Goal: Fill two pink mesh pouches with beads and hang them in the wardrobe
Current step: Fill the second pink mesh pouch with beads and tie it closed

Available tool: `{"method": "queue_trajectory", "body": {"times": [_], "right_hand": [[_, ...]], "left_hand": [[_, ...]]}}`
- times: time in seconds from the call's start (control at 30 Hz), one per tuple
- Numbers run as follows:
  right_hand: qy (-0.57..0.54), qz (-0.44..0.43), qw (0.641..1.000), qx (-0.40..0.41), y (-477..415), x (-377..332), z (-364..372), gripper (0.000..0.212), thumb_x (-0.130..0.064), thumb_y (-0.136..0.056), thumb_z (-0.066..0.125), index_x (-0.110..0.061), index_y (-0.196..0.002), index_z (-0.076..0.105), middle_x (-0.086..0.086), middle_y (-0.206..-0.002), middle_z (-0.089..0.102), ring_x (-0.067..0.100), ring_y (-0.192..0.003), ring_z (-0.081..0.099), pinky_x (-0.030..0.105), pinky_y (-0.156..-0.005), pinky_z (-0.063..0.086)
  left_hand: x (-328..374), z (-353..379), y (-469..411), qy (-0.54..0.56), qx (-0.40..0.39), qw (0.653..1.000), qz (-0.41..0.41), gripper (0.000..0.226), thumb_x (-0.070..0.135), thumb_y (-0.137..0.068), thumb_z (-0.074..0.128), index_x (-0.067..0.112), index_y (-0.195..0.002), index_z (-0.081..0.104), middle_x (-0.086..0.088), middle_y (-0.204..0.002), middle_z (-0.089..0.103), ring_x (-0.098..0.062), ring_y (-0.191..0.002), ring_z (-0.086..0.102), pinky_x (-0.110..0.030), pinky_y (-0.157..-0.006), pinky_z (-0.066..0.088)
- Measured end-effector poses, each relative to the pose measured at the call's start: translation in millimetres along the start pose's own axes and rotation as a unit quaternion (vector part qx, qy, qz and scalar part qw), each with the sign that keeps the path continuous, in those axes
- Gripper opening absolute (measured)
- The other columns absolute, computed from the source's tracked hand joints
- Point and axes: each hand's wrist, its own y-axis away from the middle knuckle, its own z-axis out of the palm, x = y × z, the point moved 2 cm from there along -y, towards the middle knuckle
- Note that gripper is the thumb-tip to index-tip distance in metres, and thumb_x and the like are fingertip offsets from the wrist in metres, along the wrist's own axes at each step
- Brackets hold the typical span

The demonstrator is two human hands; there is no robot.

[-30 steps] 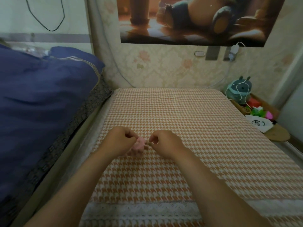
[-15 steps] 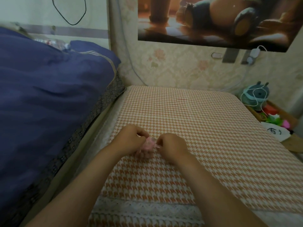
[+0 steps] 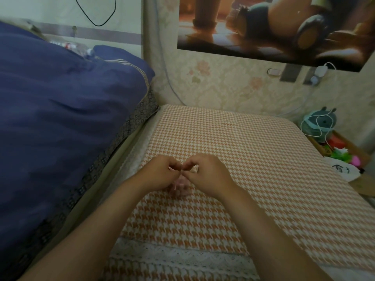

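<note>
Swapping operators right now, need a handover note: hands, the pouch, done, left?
Left hand: fingers curled, pinching the top of the pouch.
Right hand: pinching the same spot from the other side.
The pouch is pink and sits low over the checked cloth, partly hidden by both hands.
Done: unclear; beads cannot be made out.
Left: only one pouch shows. Find and fill the second, then hang both; no wardrobe in view.

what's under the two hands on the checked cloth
A pink mesh pouch lies on the checked cloth, pinched at its top by the left hand and right hand. The hands cover its mouth, so any beads inside cannot be seen.
</note>
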Motion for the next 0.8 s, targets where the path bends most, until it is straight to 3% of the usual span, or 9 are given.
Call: {"method": "queue_trajectory", "body": {"times": [0.13,0.2,0.3,0.43,0.57,0.8], "right_hand": [[-0.002,-0.011,1.000,-0.014,-4,1,4,0.012,-0.038,-0.089,0.068,-0.033,-0.097,0.076,-0.016,-0.097,0.067,-0.001,-0.085,0.057,0.028,-0.078,0.051],[-0.008,-0.005,1.000,-0.010,-5,4,0,0.014,-0.036,-0.092,0.065,-0.031,-0.099,0.077,-0.016,-0.099,0.067,-0.001,-0.085,0.055,0.026,-0.078,0.049],[-0.016,0.044,0.999,0.013,-7,20,-7,0.014,-0.033,-0.094,0.062,-0.032,-0.100,0.075,-0.017,-0.101,0.070,-0.001,-0.087,0.061,0.026,-0.080,0.051],[0.062,0.127,0.990,-0.026,-5,52,-7,0.019,-0.028,-0.094,0.060,-0.032,-0.106,0.073,-0.012,-0.110,0.071,0.010,-0.101,0.065,0.035,-0.087,0.054],[0.107,0.161,0.978,-0.073,-1,65,5,0.021,-0.035,-0.093,0.061,-0.032,-0.113,0.070,-0.009,-0.111,0.069,0.014,-0.097,0.064,0.032,-0.082,0.052],[0.105,0.155,0.981,-0.059,-9,64,22,0.012,-0.034,-0.091,0.063,-0.031,-0.098,0.072,-0.010,-0.100,0.071,0.014,-0.089,0.064,0.027,-0.068,0.046]], "left_hand": [[2,0,3,0.011,-0.005,1.000,-0.003,0.021,0.015,-0.086,0.060,0.027,-0.088,0.077,0.000,-0.076,0.075,-0.013,-0.064,0.071,-0.037,-0.063,0.060],[2,0,1,-0.004,0.005,1.000,-0.006,0.025,0.014,-0.087,0.058,0.025,-0.097,0.077,0.006,-0.083,0.074,-0.009,-0.064,0.068,-0.032,-0.062,0.058],[2,0,-1,-0.033,0.017,0.999,-0.004,0.025,0.016,-0.091,0.057,0.022,-0.107,0.075,0.007,-0.102,0.071,0.001,-0.072,0.060,-0.022,-0.070,0.050],[6,0,0,-0.061,0.039,0.997,0.002,0.022,0.021,-0.090,0.058,0.024,-0.100,0.077,0.009,-0.104,0.073,-0.003,-0.077,0.064,-0.027,-0.078,0.055],[9,2,-1,-0.062,0.043,0.997,0.016,0.018,0.025,-0.087,0.062,0.026,-0.095,0.079,0.013,-0.096,0.074,0.001,-0.081,0.064,-0.028,-0.077,0.056],[7,4,-6,-0.034,0.026,0.999,0.018,0.018,0.021,-0.088,0.064,0.025,-0.100,0.077,0.012,-0.104,0.071,0.000,-0.086,0.064,-0.023,-0.076,0.054]]}}
